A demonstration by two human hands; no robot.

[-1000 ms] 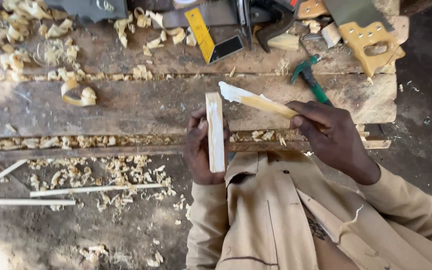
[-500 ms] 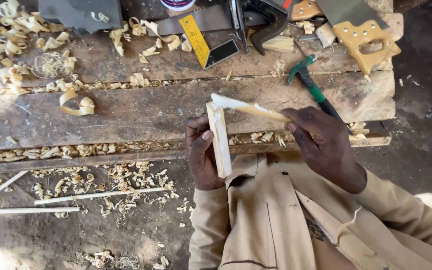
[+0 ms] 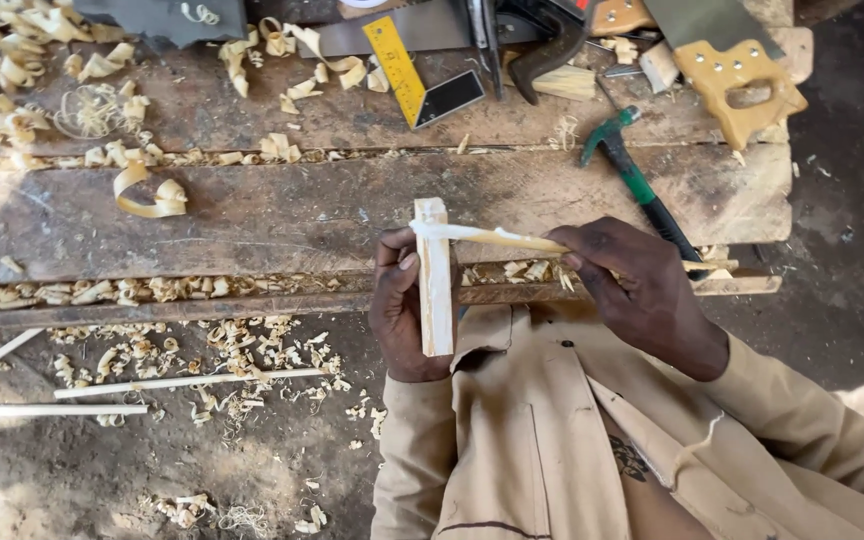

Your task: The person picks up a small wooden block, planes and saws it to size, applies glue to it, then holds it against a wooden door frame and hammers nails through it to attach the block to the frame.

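no packages, labels, signs or screens show anywhere on the workbench or the ground around it.

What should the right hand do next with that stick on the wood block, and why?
Probably draw the stick down along the wood block. Its white-coated tip sits at the block's top end, the face below looks bare, and the left hand holds the block.
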